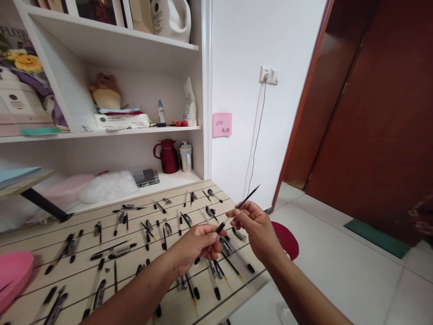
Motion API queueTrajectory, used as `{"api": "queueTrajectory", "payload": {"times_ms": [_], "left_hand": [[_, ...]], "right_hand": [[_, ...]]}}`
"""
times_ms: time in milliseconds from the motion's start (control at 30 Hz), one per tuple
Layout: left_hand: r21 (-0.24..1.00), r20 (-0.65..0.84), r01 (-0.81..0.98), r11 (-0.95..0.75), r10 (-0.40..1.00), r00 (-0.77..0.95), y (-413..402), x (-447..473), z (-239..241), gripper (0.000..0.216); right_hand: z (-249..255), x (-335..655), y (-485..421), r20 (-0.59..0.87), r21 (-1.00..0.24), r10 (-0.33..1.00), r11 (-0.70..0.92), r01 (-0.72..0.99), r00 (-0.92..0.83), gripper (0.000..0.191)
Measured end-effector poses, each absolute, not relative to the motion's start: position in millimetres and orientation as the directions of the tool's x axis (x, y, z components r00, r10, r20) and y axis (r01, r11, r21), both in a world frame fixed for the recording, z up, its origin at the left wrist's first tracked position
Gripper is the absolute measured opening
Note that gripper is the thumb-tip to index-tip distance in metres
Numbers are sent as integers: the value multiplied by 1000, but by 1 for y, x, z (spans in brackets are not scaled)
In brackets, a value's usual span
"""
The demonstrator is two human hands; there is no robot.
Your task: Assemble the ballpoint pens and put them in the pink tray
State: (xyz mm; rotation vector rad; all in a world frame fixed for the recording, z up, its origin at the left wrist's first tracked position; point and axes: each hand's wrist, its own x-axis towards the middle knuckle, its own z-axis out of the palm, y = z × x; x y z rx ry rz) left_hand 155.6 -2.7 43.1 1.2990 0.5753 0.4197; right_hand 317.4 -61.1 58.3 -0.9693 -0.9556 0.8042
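My left hand (196, 246) is closed in a pinch on a black pen piece (221, 227) above the table's right end. My right hand (255, 225) is closed on a thin black pen refill (248, 197) that points up and to the right. The two pieces nearly meet between my hands. Below them the slatted wooden table (84, 225) is strewn with several pen barrels, caps and refills (115, 248).
White shelves at the back hold a red jug (167, 155), a small flask (186, 156), bottles and boxes. A pink object (13, 275) lies at the table's left edge. A red stool (287, 239) stands under my right wrist. A brown door (372, 113) is open on the right.
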Motion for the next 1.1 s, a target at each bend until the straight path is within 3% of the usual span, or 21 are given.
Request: {"api": "queueTrajectory", "payload": {"times_ms": [300, 500, 667, 833, 1033, 1100], "left_hand": [[974, -141, 2, 225, 603, 785, -8, 146, 43, 33], [982, -128, 4, 191, 640, 757, -10, 144, 43, 31], [990, -60, -44, 133, 690, 722, -12, 147, 47, 23], [983, -76, -56, 174, 669, 740, -14, 147, 50, 28], [967, -119, -64, 245, 662, 740, -20, 147, 45, 30], [964, -111, -83, 252, 665, 738, -22, 148, 45, 29]], "right_hand": [[59, 311, -63, 274, -933, 901, 333, -134, 336, 17], [57, 305, -65, 349, -931, 873, 365, 16, 340, 14], [52, 295, -64, 375, -923, 889, 384, 18, 265, 15], [58, 299, -63, 300, -954, 929, 294, 60, 217, 23], [59, 302, -54, 325, -933, 864, 359, -18, 385, 26], [55, 298, -52, 307, -937, 878, 347, -47, 366, 23]]}}
